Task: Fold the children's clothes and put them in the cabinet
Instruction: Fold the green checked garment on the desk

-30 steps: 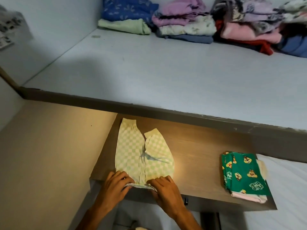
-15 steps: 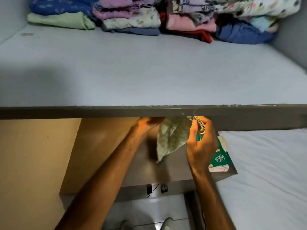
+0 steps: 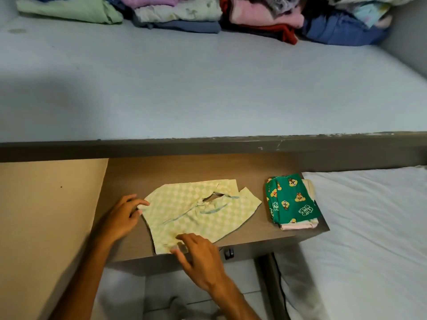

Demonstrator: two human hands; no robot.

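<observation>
Checked pants lie long-axis left-right; left hand touches waistband end, right hand flat on near edge (both open, gripping nothing).

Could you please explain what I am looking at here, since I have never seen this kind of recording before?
There is no machine: a person wears a camera on the head, looking down at their own hands. The left hand touches the edge of pale green checked trousers spread flat on a small wooden table; the right hand presses their near corner. Neither hand grips anything. Beside them sits a folded green cartoon-print garment. Above is a shelf with folded clothes at the back.
</observation>
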